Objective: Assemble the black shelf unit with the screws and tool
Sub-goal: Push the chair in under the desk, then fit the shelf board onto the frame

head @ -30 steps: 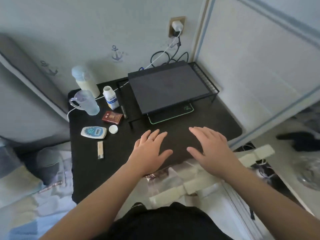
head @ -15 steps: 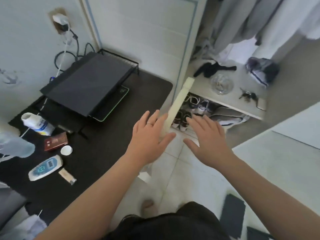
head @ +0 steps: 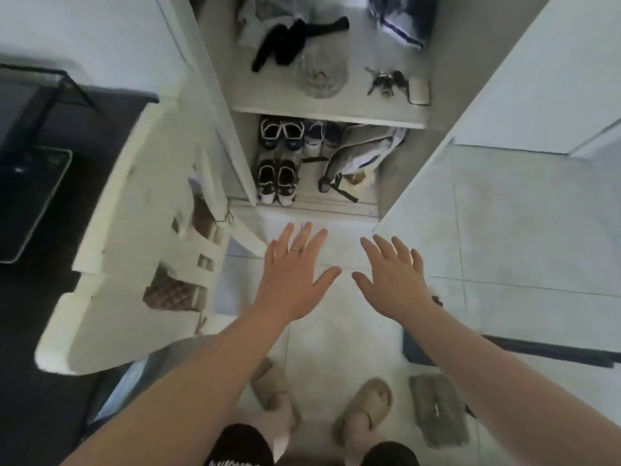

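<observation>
No text is showing clearly enough to read anywhere in the head view. White lettering is running along the black shorts point(head: 235, 447) at the bottom edge, but the frame is cutting it off and it is blurring too much to make out any letter. A small pale mark is sitting near the corner of the green-edged mat point(head: 30, 203) on the left, and it is smearing too much to tell whether it is a logo or a word.

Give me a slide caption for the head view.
Empty left hand and right hand, open, above the floor near shoes.
</observation>
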`<state>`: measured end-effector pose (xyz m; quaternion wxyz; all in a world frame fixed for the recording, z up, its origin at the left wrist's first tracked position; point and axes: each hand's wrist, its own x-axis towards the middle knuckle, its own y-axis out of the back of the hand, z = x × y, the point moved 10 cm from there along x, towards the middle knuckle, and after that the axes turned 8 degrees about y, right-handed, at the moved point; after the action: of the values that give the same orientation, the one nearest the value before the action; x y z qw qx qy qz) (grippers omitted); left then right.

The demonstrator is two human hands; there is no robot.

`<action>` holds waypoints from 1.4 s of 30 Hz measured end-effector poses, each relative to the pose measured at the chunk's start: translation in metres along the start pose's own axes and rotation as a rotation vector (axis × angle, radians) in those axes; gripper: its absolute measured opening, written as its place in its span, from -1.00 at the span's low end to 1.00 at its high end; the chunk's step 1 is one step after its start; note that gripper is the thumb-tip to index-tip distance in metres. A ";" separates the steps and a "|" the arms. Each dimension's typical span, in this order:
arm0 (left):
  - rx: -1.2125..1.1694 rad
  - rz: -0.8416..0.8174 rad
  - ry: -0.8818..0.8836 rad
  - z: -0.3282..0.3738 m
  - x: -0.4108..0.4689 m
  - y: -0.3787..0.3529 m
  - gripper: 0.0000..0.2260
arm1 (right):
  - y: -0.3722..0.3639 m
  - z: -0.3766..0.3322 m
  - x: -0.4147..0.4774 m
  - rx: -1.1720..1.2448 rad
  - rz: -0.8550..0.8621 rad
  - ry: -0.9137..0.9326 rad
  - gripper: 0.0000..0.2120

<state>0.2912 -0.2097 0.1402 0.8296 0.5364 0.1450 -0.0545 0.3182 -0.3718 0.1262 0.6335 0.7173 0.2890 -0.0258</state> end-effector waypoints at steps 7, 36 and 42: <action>0.113 -0.041 -0.034 -0.053 0.163 -0.261 -0.34 | -0.228 0.139 0.144 0.010 -0.028 -0.110 -0.36; 0.213 0.230 -0.601 0.185 -0.034 -0.353 -0.34 | -0.294 0.249 -0.239 0.017 0.550 -0.348 -0.34; 0.144 0.021 -0.662 0.274 -0.055 -0.407 -0.35 | -0.299 0.299 -0.350 0.119 0.697 -0.498 -0.34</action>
<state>0.1886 -0.6321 -0.0939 0.7921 0.5484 -0.1417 -0.2274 -0.0086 -0.7725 -0.0585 0.6123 0.7792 -0.1342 0.0006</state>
